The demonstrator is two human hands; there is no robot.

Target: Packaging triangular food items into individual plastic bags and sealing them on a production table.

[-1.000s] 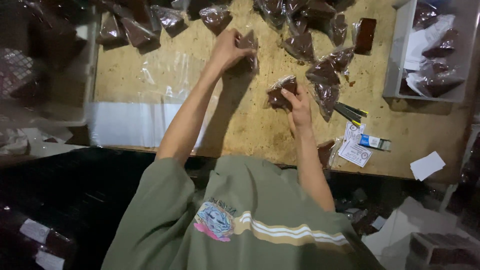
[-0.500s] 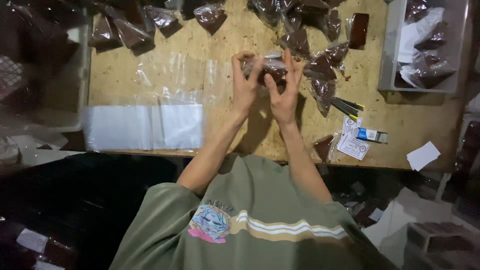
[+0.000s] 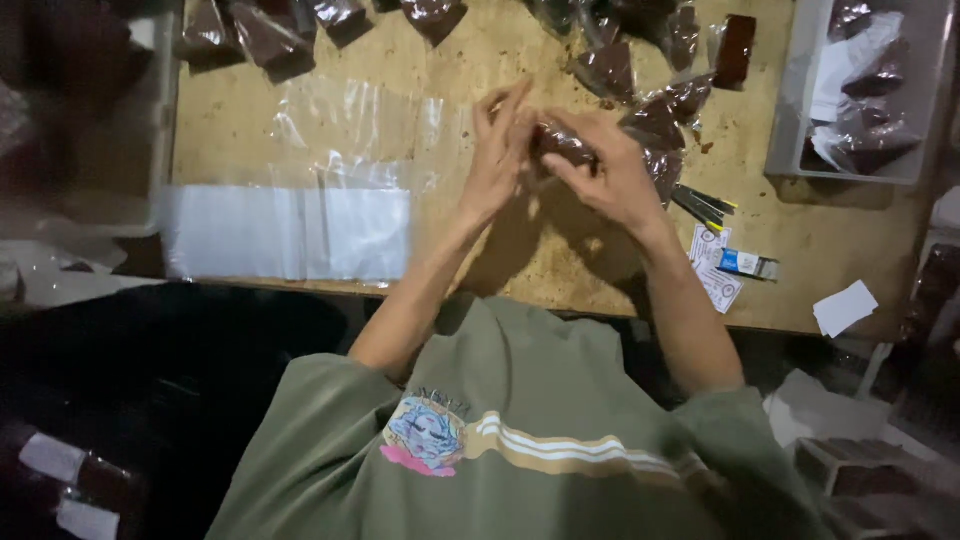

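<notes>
- Your left hand (image 3: 497, 160) and right hand (image 3: 607, 175) meet above the middle of the table (image 3: 480, 262), both closed on one small clear bag (image 3: 556, 143) of dark brown stuff.
- Your left fingers stand nearly straight against the bag's side; your right fingers curl and pinch it.
- More filled bags (image 3: 655, 122) lie just right of your hands and along the far edge.
- Empty clear bags (image 3: 290, 228) lie flat at your left.
- A grey tray (image 3: 795, 160) at far right holds more filled bags.

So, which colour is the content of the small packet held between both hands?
Dark brown, inside a clear plastic packet gripped by left hand and right hand; head view shows it.
</notes>
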